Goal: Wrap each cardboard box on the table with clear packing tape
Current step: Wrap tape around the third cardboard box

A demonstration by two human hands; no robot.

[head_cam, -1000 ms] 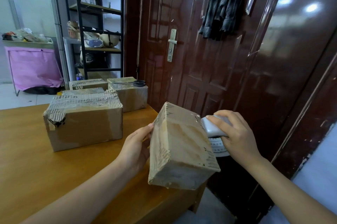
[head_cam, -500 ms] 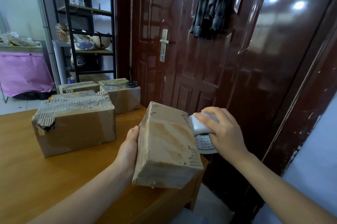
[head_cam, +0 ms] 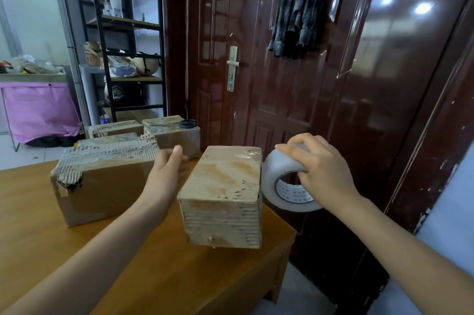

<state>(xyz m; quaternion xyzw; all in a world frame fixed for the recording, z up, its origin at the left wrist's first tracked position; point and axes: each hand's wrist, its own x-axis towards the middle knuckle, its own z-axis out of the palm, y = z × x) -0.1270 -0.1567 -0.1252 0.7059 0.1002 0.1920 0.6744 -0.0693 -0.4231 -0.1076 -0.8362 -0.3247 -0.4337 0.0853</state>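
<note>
A small taped cardboard box (head_cam: 225, 194) rests on the near right corner of the wooden table (head_cam: 159, 271), its long side pointing away from me. My right hand (head_cam: 320, 168) grips a roll of clear packing tape (head_cam: 282, 181) pressed against the box's right side. My left hand (head_cam: 166, 168) hovers open just left of the box, fingers toward its far end, not clearly touching it. A larger cardboard box (head_cam: 102, 178) with shiny tape and a torn corner sits to the left.
Behind the larger box stand three more cardboard boxes (head_cam: 174, 132); black scissors (head_cam: 187, 123) lie on the rightmost one. A dark red door (head_cam: 282, 71) is close behind the table's right edge. A black shelf rack (head_cam: 128, 40) and a pink-covered cart (head_cam: 38, 107) stand at the back left.
The small box went from tilted up in my left hand to lying flat on the table. My left hand has let go and moved to its left. The tape roll now shows fully.
</note>
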